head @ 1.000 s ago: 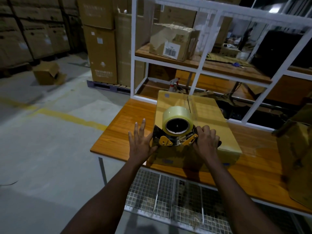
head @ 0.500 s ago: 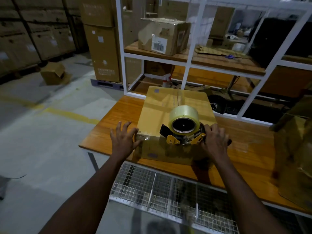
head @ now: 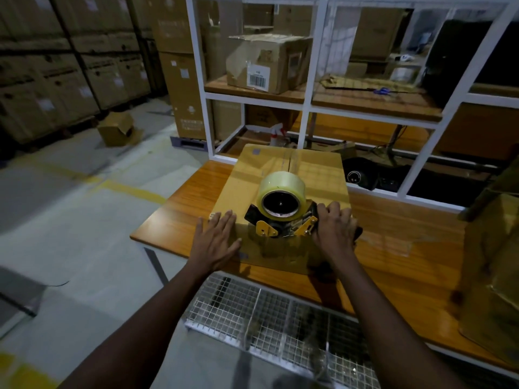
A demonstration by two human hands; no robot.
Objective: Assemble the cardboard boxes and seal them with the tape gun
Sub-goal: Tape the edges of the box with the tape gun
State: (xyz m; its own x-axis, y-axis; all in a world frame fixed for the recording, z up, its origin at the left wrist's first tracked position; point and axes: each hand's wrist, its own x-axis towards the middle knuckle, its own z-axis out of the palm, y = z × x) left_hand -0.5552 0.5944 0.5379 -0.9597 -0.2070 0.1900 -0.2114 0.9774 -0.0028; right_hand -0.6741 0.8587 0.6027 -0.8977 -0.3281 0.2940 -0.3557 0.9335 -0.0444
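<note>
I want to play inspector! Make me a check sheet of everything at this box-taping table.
Surface: wooden table, glossy top.
Job's things: cardboard box, flaps closed, shiny tape on its top seam; tape gun at its near edge.
Clutter: second box at the right; spray bottle behind; wire basket below the table.
Hands: left hand flat on the box's near left corner; right hand grips the tape gun's handle.
Cables: dark wires behind the table.
Surroundings: white shelf frame, labelled box on it, stacked cartons, open box on the floor.
</note>
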